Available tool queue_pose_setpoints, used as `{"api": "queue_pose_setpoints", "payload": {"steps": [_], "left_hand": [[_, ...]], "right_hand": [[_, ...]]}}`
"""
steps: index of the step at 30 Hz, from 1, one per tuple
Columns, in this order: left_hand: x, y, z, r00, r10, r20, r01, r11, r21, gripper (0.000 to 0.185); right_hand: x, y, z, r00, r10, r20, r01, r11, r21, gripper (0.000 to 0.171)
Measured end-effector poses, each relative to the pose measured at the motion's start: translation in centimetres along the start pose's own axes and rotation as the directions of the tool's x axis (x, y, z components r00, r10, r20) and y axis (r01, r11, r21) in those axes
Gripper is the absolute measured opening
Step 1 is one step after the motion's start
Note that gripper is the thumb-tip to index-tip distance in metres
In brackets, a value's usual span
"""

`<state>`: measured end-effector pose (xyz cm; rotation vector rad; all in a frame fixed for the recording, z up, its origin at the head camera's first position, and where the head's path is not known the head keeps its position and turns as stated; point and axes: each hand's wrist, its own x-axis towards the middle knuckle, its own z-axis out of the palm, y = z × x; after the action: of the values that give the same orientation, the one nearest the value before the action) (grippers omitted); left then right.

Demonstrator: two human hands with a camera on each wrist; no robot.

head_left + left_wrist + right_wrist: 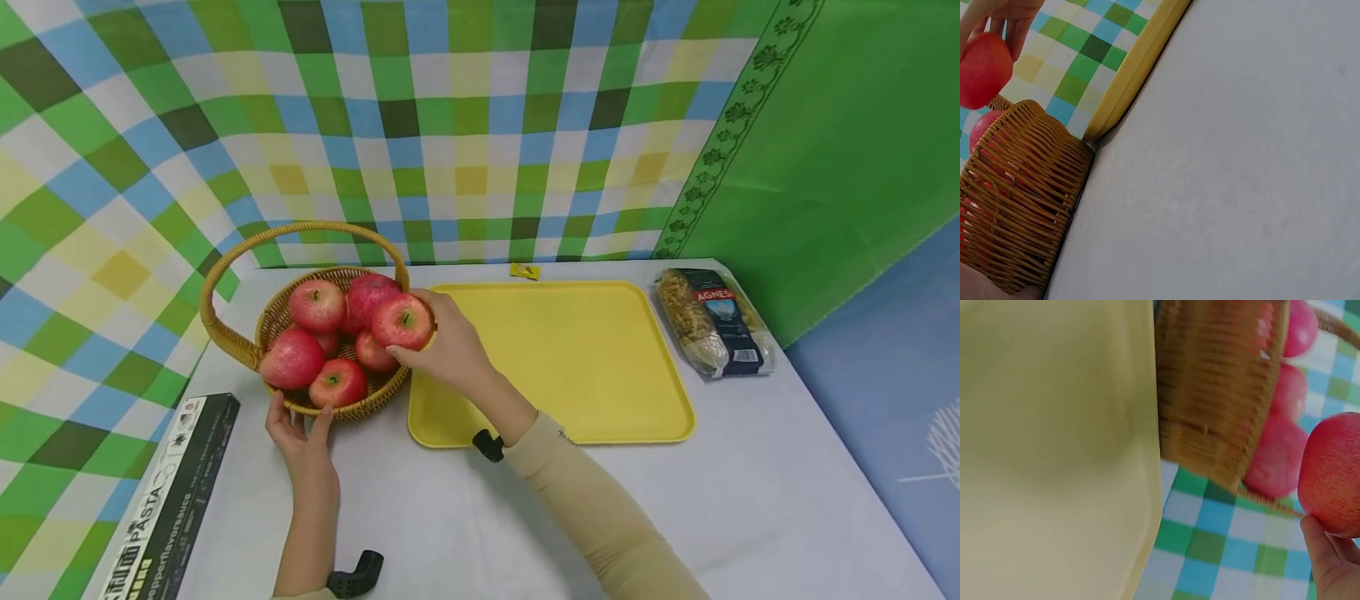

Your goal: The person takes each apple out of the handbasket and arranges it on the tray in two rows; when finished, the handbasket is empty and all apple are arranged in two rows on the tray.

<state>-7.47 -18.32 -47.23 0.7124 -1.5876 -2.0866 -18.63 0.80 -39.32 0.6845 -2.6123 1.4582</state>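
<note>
A red apple (403, 322) is held in my right hand (453, 346), above the right side of a wicker basket (375, 402). The right wrist view has this apple (1335, 475) at its right edge, with fingers (1319, 547) against it. Several more apples (339, 382) lie in the basket under its arched handle. My left hand (300, 437) holds the basket's near rim with thumb and fingers. Only a bit of that hand (985, 287) shows at the lower left of the left wrist view, by the woven wall.
A yellow tray (562, 358) lies right of the basket. Beyond it is a small yellow packet (524, 272). A bag of pasta (712, 321) rests at the right, and a long dark pasta box (176, 500) at the left. Checked cloth (472, 125) hangs behind.
</note>
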Motion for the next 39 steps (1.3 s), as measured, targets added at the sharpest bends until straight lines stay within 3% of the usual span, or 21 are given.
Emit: {"api": "queue_pose_setpoints", "payload": {"steps": [9, 19, 28, 39], "left_hand": [[-0.1, -0.1, 0.0, 1.0, 0.009, 0.002, -0.009, 0.999, -0.034, 0.069], [-0.1, -0.2, -0.1, 1.0, 0.012, 0.008, -0.012, 0.999, -0.035, 0.068], [-0.1, -0.1, -0.1, 1.0, 0.002, 0.023, -0.001, 1.0, -0.018, 0.07], [-0.1, -0.3, -0.3, 0.999, 0.013, 0.03, -0.012, 0.999, -0.031, 0.071]], "right_hand": [[1.6, 3.3, -2.0, 0.982, 0.146, -0.122, -0.129, 0.983, 0.134, 0.08], [3.1, 7.4, -2.1, 0.933, 0.326, -0.154, -0.316, 0.945, 0.085, 0.076], [3.8, 9.2, -1.4, 0.916, 0.376, -0.138, -0.377, 0.926, 0.016, 0.075], [4.0, 10.4, -0.6, 0.906, 0.403, -0.129, -0.405, 0.914, 0.011, 0.079]]}}
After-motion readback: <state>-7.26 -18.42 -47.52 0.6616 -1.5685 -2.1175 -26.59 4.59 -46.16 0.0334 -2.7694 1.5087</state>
